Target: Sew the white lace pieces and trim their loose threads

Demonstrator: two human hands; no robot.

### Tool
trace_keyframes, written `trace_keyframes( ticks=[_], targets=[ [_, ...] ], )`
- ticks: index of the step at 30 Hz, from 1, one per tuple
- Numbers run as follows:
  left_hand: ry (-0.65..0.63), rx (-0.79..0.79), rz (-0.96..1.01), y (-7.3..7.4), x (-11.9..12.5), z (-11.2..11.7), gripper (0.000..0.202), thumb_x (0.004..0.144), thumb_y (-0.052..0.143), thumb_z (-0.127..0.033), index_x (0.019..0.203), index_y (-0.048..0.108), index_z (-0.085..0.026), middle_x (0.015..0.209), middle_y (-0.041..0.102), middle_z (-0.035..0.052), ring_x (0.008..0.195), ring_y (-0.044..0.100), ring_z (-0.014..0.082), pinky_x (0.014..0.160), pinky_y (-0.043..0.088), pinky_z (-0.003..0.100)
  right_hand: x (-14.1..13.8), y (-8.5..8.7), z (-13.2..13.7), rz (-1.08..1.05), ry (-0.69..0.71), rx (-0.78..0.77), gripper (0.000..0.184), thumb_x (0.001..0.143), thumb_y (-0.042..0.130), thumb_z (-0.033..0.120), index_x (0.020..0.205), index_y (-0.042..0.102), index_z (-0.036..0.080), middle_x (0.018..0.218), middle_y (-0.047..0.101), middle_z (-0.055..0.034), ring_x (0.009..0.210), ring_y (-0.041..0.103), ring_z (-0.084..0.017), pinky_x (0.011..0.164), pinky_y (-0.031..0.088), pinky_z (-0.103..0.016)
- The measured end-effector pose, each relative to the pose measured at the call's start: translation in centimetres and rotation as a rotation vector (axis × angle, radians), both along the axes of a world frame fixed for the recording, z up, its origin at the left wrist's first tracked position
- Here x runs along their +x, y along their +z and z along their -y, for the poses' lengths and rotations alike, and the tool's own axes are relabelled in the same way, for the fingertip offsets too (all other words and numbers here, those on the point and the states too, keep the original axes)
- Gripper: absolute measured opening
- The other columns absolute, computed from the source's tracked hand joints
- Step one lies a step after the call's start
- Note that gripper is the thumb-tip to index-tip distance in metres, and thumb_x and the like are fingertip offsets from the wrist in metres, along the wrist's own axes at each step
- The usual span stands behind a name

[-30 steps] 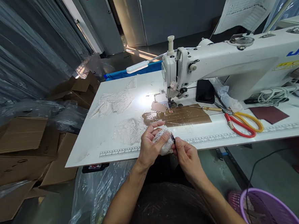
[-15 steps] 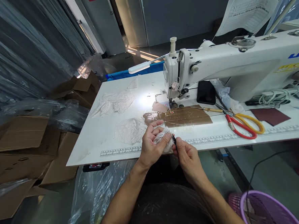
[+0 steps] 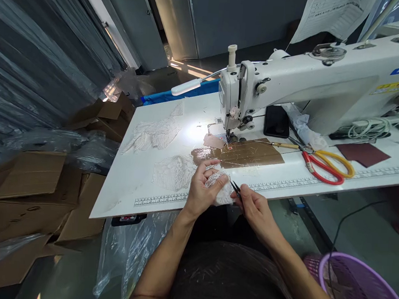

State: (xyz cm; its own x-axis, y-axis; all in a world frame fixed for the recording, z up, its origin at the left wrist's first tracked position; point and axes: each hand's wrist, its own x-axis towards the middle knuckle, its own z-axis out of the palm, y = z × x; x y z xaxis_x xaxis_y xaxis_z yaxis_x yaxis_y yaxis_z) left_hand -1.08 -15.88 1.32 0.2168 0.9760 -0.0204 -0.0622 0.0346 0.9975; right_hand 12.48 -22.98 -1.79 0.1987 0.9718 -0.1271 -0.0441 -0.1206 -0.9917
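Observation:
My left hand [image 3: 203,189] pinches a bunched piece of white lace [image 3: 224,194] between thumb and fingers, just over the table's front edge. In my right hand [image 3: 253,202] is a pair of small black thread snips [image 3: 235,187]. Their two pointed blades stand slightly apart and point up and left, close beside the lace; the rest is hidden in my fingers. Left of my left hand, another white lace piece [image 3: 173,172] lies on the table. Farther back lies a larger stretch of lace [image 3: 155,131].
The white sewing machine [image 3: 277,86] stands at the right, its needle area behind brown tape [image 3: 243,153]. Red-and-yellow-handled scissors [image 3: 326,168], a wooden-handled tool [image 3: 284,145] and a black phone [image 3: 276,121] lie right. Cardboard boxes [image 3: 31,184] stand left; a purple basket [image 3: 364,277] is lower right.
My right hand has shifted slightly right and down, drawing the snips back from the lace. Their blades now show apart. My left hand keeps its hold on the lace.

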Motion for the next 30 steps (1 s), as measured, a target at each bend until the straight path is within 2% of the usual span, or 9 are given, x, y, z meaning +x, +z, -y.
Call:
trace_keyframes(
  ticks=[3, 7, 11, 14, 17, 22, 25, 28, 30],
  targets=[
    [0.048, -0.076, 0.141, 0.3, 0.2, -0.1, 0.042, 0.075, 0.08, -0.029, 0.112, 0.062, -0.021, 0.095, 0.073, 0.0041, 0.083, 0.073, 0.0193, 0.074, 0.055, 0.028, 0.4, 0.3, 0.8, 0.218, -0.097, 0.138, 0.036, 0.097, 0.045, 0.048, 0.084, 0.062, 0.019, 0.067, 0.055, 0.0009, 0.061, 0.048, -0.013, 0.058, 0.04, -0.025],
    [0.016, -0.201, 0.294, 1.4, 0.8, 0.1, 0.022, 0.076, 0.075, -0.027, 0.094, 0.071, -0.015, 0.102, 0.075, 0.0101, 0.098, 0.072, 0.0261, 0.083, 0.056, 0.034, -0.9, 0.6, 1.2, 0.339, -0.169, 0.367, 0.016, 0.09, 0.061, 0.033, 0.08, 0.056, 0.021, 0.06, 0.051, 0.0052, 0.048, 0.042, -0.009, 0.047, 0.037, -0.022],
    [-0.033, -0.275, 0.467, 2.5, 0.9, 0.4, 0.03, 0.085, 0.061, -0.03, 0.11, 0.069, -0.014, 0.12, 0.071, 0.0122, 0.115, 0.065, 0.0282, 0.092, 0.054, 0.037, -2.2, 0.6, 0.9, 0.42, -0.162, 0.507, 0.008, 0.086, 0.064, 0.025, 0.09, 0.059, 0.021, 0.056, 0.049, 0.0077, 0.042, 0.039, -0.007, 0.042, 0.034, -0.02],
    [-0.052, -0.252, 0.501, 2.8, 0.8, 0.5, 0.037, 0.091, 0.051, -0.035, 0.119, 0.066, -0.014, 0.13, 0.066, 0.0115, 0.127, 0.057, 0.028, 0.099, 0.05, 0.037, -2.4, 0.7, 0.5, 0.423, -0.189, 0.548, 0.018, 0.086, 0.064, 0.023, 0.103, 0.059, 0.021, 0.055, 0.043, 0.0097, 0.041, 0.038, -0.007, 0.043, 0.036, -0.02],
    [-0.051, -0.193, 0.473, 2.7, 0.7, 0.7, 0.039, 0.092, 0.05, -0.036, 0.122, 0.065, -0.015, 0.134, 0.063, 0.0102, 0.132, 0.052, 0.0275, 0.106, 0.045, 0.037, -2.3, 0.7, 0.1, 0.422, -0.25, 0.528, 0.025, 0.085, 0.068, 0.026, 0.108, 0.059, 0.02, 0.055, 0.038, 0.0105, 0.042, 0.037, -0.008, 0.044, 0.036, -0.021],
    [-0.049, -0.102, 0.41, 2.6, 0.7, 1.2, 0.038, 0.091, 0.053, -0.035, 0.123, 0.064, -0.018, 0.137, 0.061, 0.009, 0.132, 0.051, 0.0269, 0.109, 0.042, 0.038, -2.0, 1.1, -0.9, 0.434, -0.248, 0.478, 0.015, 0.086, 0.066, 0.029, 0.097, 0.067, 0.019, 0.064, 0.055, 0.0033, 0.047, 0.043, -0.009, 0.048, 0.04, -0.023],
    [-0.103, -0.021, 0.314, 2.3, 0.2, 0.9, 0.041, 0.086, 0.062, -0.03, 0.126, 0.063, -0.022, 0.139, 0.059, 0.0078, 0.13, 0.053, 0.028, 0.109, 0.041, 0.041, -1.2, 2.1, -1.1, 0.294, -0.183, 0.407, 0.011, 0.085, 0.065, 0.03, 0.085, 0.069, 0.019, 0.067, 0.056, 0.0016, 0.05, 0.042, -0.009, 0.048, 0.04, -0.023],
    [-0.177, 0.175, 0.14, 1.7, -0.5, -0.1, 0.044, 0.078, 0.073, -0.031, 0.121, 0.068, -0.025, 0.145, 0.053, 0.0059, 0.141, 0.039, 0.0298, 0.118, 0.028, 0.043, 0.1, 3.2, -1.1, 0.092, -0.048, 0.262, 0.015, 0.082, 0.067, 0.032, 0.074, 0.064, 0.019, 0.065, 0.053, 0.0026, 0.051, 0.043, -0.009, 0.048, 0.039, -0.022],
    [-0.275, 0.222, 0.097, 1.1, -0.9, -0.6, 0.048, 0.078, 0.074, -0.038, 0.124, 0.066, -0.026, 0.144, 0.054, 0.007, 0.141, 0.039, 0.0303, 0.119, 0.026, 0.044, 1.0, 3.9, -1.0, -0.063, 0.039, 0.129, 0.019, 0.083, 0.067, 0.036, 0.076, 0.063, 0.019, 0.058, 0.048, 0.0052, 0.044, 0.04, -0.008, 0.042, 0.035, -0.02]
  ],
)
